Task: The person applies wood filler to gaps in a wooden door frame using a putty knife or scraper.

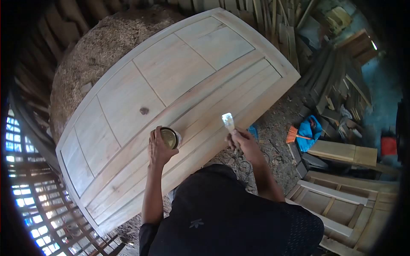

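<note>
A large pale wooden panel door (149, 77) lies flat in front of me, with a dark knot in one of its panels. My left hand (159, 150) is wrapped round a round open can (169, 138) over the door's lower boards. The can's inside looks yellowish; its contents are hard to make out. My right hand (242, 141) grips the handle of a flat tool (228, 121), which looks like a brush or scraper with a bright, whitish head. The tool points up and away, near the door's edge closest to me; whether it touches the wood is unclear.
Sawdust or shavings (102, 51) are heaped behind the door. On the right are an orange broom (292, 134), a blue bag (308, 133), stacked boards (341, 151) and a wooden frame (333, 200). A lattice (38, 200) stands at the lower left.
</note>
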`<state>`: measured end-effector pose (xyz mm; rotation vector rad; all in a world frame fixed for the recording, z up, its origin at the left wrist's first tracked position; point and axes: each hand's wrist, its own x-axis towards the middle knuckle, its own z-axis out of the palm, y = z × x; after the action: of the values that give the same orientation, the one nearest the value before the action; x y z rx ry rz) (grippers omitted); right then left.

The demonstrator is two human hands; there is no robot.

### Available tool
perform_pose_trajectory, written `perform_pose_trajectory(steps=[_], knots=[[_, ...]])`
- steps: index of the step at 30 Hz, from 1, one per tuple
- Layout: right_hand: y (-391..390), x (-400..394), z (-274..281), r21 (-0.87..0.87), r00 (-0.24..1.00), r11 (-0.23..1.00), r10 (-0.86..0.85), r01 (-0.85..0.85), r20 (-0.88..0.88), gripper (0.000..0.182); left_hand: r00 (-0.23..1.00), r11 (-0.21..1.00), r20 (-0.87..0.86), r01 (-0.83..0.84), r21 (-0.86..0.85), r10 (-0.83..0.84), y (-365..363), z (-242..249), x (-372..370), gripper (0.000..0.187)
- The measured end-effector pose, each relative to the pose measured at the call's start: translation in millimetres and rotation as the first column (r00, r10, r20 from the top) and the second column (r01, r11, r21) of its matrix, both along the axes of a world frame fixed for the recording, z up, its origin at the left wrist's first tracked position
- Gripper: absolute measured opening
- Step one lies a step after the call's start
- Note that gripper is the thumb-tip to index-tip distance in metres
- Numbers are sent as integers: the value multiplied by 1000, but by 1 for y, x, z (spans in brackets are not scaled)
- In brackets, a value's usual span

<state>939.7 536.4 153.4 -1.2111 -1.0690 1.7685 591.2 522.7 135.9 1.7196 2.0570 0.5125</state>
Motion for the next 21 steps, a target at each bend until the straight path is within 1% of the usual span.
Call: perform_pose_trajectory(steps=[1,3,4,5,7,9,10,11,12,13,14,15,16,17,18,19,21], knots=[[-3,-7,-2,1,1000,1000,-18,18,-1,37,1000,1000,25,-9,26,8,-1,-2,-1,109],[-8,-15,-7,-74,978,991,-126,115,-165,34,999,999,34,2,36,-3,-3,-3,1,108],[-9,-16,-10,-111,968,987,-138,117,-211,35,999,999,40,0,53,-2,-3,-4,2,107],[-7,-17,-10,-105,966,986,-151,131,-208,35,999,997,45,-4,73,0,-2,-2,2,107],[-2,-25,-7,-155,953,983,-136,96,-272,37,999,997,38,25,74,-28,0,-5,4,107],[0,-28,-1,-163,960,983,-124,84,-252,36,999,963,20,34,266,-40,-5,-10,5,108],[2,-31,-1,-157,968,985,-108,73,-226,34,999,966,14,26,256,-31,-7,-10,5,108],[5,-37,1,-153,975,987,-84,53,-204,32,996,964,87,-14,265,-10,-8,-12,7,110],[9,-40,6,-137,989,990,-60,41,-135,30,988,961,152,-68,270,27,-9,-9,8,111],[15,-41,2,-127,988,992,-31,12,-148,29,974,969,200,-147,198,107,-8,0,13,116],[20,-40,-4,-116,986,993,8,-28,-168,29,968,963,243,-128,238,69,-9,-16,4,122],[20,-55,-7,-132,977,988,56,-84,-206,28,792,936,607,-261,236,68,-17,-26,2,125],[26,-53,1,-129,975,989,39,-68,-217,28,572,941,809,-331,76,136,-21,-6,1,125],[28,-57,2,-147,978,986,45,-76,-204,27,446,907,893,-398,136,62,-24,-30,-7,124],[28,-63,2,-163,981,984,47,-78,-188,27,367,885,928,-450,122,58,-29,-33,-13,119],[30,-68,-1,-173,976,977,92,-128,-199,27,286,863,957,-493,111,41,-36,-37,-21,113],[33,-70,-5,-197,965,969,97,-148,-245,28,-19,842,1000,-539,6,-20,-51,-45,-26,78]])
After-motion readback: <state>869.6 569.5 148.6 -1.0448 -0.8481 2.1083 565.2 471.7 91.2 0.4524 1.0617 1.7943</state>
